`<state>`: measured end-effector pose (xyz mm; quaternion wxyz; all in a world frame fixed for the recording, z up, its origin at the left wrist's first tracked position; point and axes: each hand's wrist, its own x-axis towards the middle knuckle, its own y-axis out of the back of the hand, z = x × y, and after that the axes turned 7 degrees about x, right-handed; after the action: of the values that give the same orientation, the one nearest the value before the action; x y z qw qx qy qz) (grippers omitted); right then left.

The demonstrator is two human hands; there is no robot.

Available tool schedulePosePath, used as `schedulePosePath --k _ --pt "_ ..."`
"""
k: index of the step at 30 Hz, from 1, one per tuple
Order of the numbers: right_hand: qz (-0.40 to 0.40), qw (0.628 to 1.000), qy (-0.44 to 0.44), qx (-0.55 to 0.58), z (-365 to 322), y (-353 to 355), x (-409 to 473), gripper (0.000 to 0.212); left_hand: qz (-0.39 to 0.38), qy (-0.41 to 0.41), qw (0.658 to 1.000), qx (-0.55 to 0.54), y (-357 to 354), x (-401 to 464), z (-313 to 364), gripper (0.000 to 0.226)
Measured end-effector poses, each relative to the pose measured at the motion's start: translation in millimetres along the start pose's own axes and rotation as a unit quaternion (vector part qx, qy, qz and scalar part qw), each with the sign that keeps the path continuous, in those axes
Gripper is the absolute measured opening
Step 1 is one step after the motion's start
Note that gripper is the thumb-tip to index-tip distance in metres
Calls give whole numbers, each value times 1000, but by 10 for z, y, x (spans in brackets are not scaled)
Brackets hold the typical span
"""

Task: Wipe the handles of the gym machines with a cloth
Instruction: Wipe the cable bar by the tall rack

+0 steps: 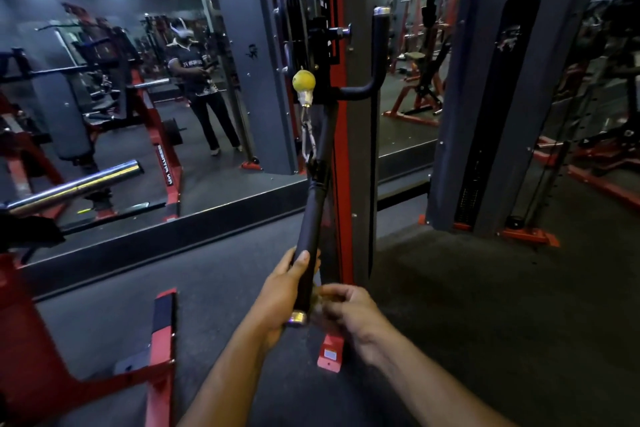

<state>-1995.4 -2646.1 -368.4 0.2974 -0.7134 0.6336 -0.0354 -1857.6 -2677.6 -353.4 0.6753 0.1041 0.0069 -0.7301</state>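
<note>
1. Far left: chrome barbell sleeve juts toward you, sitting on a red rack frame.
2. Behind it, wall mirror reflects a person standing with headset on.
3. Near left on the floor: red machine base with a black pad strip.
4. Centre: cable machine column, red and grey. Yellow ball stopper sits at the cable end, carabiner hangs just below it.
5. Black bar handle hangs off that carabiner, tilted, its chrome end cap nearest you.
6. Your left hand grips the lower end of the bar handle, thumb lying up along the grip.
7. Your right hand sits just right of the handle's lower end, fingers curled around a bunched cloth pressed against the bar. Cloth is blurred and mostly hidden; colour hard to read.
8. Fixed black L-shaped grip sticks out of the column above.
9. Right: grey weight-stack shroud, red feet on dark floor.
</note>
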Motion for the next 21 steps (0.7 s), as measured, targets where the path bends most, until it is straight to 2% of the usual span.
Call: schedulePosePath --k 2,5,11,14,17,19,21 --pt "13 1000 13 -4 -17 -109 31 27 12 -3 1000 18 3 -17 -4 20" --pt "-7 1000 6 -23 69 -198 8 26 21 -21 998 50 8 -34 -3 22" --pt "-35 999 5 -33 138 41 -186 20 20 -26 999 -32 2 -88 11 30" --pt "-15 999 41 -10 129 207 -210 18 24 5 985 -168 -95 -200 -102 46" --pt "19 996 81 -21 179 386 -239 17 10 61 946 -319 -260 -330 -274 68" --pt "47 992 105 -43 186 533 -270 19 22 79 953 -291 -431 -369 -413 65" --pt "80 987 128 -54 131 711 -301 25 27 81 975 -206 -627 -392 -462 50"
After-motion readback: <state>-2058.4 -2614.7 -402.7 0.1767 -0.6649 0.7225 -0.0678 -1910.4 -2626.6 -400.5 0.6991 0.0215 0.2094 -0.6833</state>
